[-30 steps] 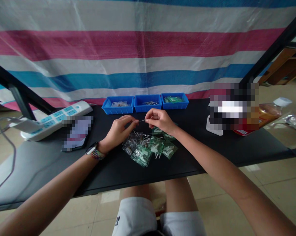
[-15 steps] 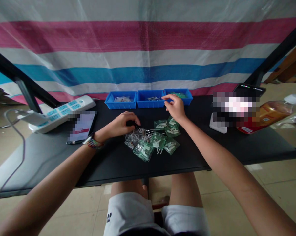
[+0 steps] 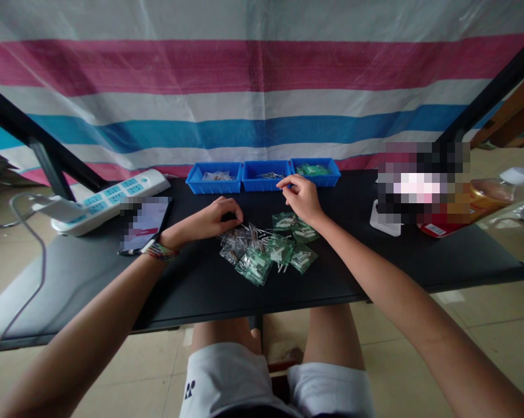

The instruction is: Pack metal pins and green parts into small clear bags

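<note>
A heap of small clear and green packets (image 3: pixel 268 251) with loose metal pins lies on the black table (image 3: pixel 210 290). My left hand (image 3: pixel 216 217) rests at the heap's left edge, fingers curled in a pinch over the pins; what it holds is too small to make out. My right hand (image 3: pixel 300 197) hovers behind the heap, just in front of the middle blue tray (image 3: pixel 264 175), its fingertips pinched together. Left blue tray (image 3: pixel 214 178) holds clear packets, right blue tray (image 3: pixel 316 171) green packets.
A white power strip (image 3: pixel 109 200) and a phone (image 3: pixel 143 223) lie at the left of the table. At the right are a white stand (image 3: pixel 381 223) and a bottle (image 3: pixel 491 194) lying on its side. A striped tarp (image 3: pixel 262 87) hangs behind.
A second ago both hands met over the heap holding a pin. My right hand then reached to the trays and has drawn back leftward; my left hand dropped to the heap.
</note>
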`<control>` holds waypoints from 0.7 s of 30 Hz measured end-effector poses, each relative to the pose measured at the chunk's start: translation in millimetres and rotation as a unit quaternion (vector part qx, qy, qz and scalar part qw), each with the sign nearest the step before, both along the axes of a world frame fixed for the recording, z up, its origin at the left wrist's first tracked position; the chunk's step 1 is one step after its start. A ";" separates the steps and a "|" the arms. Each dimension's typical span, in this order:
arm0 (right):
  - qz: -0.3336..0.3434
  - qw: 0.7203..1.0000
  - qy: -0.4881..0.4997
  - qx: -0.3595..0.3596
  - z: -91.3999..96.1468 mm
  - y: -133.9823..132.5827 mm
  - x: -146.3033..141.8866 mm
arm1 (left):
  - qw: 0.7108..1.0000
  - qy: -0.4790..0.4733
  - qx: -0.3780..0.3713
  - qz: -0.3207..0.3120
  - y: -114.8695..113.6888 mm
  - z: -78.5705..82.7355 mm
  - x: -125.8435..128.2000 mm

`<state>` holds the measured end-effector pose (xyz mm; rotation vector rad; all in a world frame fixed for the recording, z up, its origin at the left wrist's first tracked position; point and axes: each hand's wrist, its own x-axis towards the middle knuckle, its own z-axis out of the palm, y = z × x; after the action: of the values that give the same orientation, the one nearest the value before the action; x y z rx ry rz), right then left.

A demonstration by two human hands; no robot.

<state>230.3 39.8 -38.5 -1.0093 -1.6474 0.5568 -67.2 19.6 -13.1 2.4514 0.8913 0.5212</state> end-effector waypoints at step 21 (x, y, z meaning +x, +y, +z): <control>0.172 0.984 -0.032 0.024 15.4 -45.0 -29.3 | 0.943 -0.304 -0.100 0.093 -25.6 7.4 29.1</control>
<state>200.9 -5.2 -23.1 -0.7147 -1.8981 0.7144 -38.1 -5.9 -5.7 1.8550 0.8521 1.1176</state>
